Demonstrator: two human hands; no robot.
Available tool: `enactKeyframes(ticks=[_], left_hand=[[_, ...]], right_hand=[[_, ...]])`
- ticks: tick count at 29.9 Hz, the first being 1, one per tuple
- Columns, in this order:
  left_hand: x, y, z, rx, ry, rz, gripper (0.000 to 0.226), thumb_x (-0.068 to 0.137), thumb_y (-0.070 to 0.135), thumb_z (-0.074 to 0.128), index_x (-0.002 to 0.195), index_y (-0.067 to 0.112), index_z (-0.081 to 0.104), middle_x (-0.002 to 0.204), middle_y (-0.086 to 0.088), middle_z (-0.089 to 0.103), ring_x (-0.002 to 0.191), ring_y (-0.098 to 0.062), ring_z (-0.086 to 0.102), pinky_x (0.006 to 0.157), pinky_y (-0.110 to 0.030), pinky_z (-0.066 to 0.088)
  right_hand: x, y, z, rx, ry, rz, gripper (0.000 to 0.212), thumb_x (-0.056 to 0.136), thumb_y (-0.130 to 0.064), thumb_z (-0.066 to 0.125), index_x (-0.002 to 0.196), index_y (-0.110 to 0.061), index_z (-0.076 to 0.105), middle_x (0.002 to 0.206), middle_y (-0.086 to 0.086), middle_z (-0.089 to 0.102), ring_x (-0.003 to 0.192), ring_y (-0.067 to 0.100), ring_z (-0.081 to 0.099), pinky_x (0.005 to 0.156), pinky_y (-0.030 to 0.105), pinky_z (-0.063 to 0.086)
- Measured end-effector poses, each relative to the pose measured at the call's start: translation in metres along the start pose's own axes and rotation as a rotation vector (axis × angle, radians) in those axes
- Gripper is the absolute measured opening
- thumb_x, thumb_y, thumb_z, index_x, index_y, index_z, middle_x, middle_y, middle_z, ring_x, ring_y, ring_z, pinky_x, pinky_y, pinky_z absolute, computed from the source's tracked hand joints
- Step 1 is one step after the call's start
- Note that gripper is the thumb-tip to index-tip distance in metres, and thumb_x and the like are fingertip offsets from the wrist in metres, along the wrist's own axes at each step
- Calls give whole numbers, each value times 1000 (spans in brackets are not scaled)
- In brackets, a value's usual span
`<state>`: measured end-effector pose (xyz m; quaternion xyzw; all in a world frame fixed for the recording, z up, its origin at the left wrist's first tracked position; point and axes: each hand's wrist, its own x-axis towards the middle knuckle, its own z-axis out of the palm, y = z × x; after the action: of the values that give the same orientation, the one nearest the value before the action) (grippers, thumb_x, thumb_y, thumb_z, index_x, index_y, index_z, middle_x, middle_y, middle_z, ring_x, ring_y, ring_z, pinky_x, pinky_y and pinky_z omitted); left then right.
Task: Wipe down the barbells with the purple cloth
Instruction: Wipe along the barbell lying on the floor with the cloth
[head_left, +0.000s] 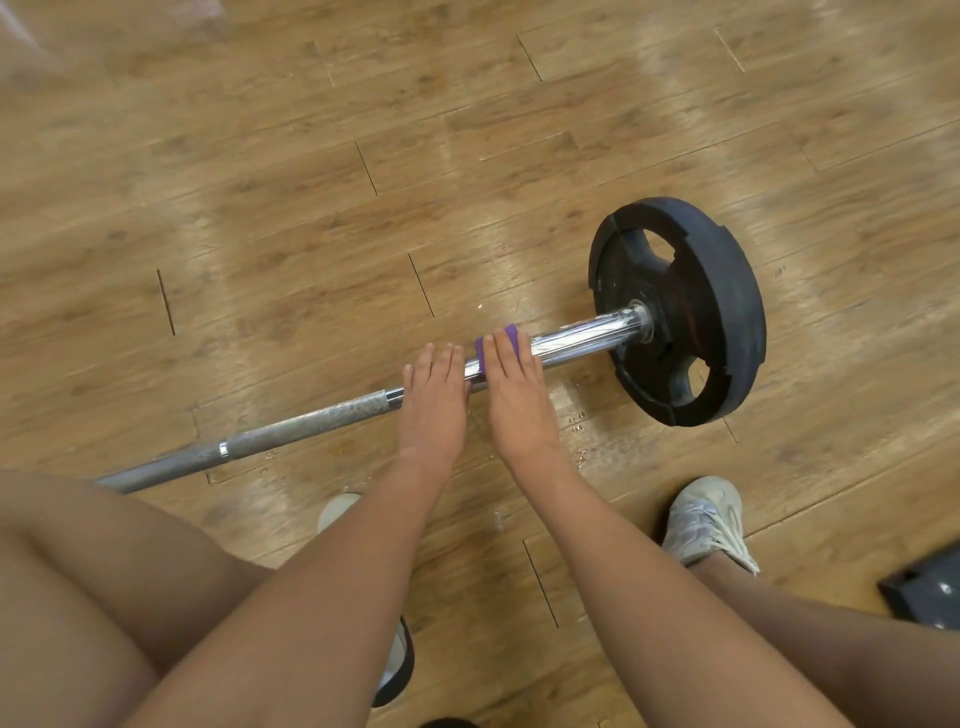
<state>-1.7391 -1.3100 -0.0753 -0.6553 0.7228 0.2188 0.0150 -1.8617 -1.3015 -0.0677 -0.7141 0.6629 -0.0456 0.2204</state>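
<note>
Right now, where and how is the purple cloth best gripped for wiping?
Grip the purple cloth from above where it drapes over the chrome sleeve, fingers curling over the far side: the round sleeve lets it wrap. The right hand lies flat there; the left hand rests beside it.

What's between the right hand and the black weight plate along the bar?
Only bare chrome sleeve; the head view shows nothing else between the right hand, pressing the purple cloth, and the weight plate.

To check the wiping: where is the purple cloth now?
Head view, right of centre: the purple cloth lies on the chrome bar under the right hand, between left hand and black plate.
</note>
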Motion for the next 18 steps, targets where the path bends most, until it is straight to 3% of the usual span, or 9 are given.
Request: enactKeyframes(ticks=[5, 11, 15, 18], left_hand=[[-10, 0, 5, 18, 22, 13, 50, 111, 21, 31, 159, 13, 23, 165, -3, 26, 155, -25, 9, 124, -45, 9], [-24, 3, 13, 50, 52, 31, 56, 108, 11, 37, 160, 13, 16, 167, -2, 20, 155, -25, 5, 125, -44, 6], [-36, 5, 15, 96, 52, 50, 62, 106, 7, 35, 161, 14, 8, 169, -2, 10, 156, -26, -1, 125, -45, 5], [-44, 9, 18, 97, 56, 45, 60, 107, 9, 34, 161, 14, 7, 169, -2, 10, 156, -26, 0, 125, -45, 6]], right_hand=[[-11, 10, -4, -27, -18, -83, 78, 97, 4, 40, 162, -25, 8, 170, 3, -3, 155, 27, -13, 127, 41, -1], [-13, 14, -5, -38, 7, 9, 76, 96, 7, 41, 162, -20, 12, 170, 7, 3, 155, 29, -12, 127, 43, 2], [-35, 3, 1, -8, -19, -53, 78, 95, 8, 40, 162, -19, 10, 169, 5, -3, 154, 28, -17, 127, 44, 1], [-34, 14, 1, -45, -23, -67, 80, 93, 9, 43, 162, -18, 13, 170, 6, 4, 155, 29, -11, 127, 45, 6]])
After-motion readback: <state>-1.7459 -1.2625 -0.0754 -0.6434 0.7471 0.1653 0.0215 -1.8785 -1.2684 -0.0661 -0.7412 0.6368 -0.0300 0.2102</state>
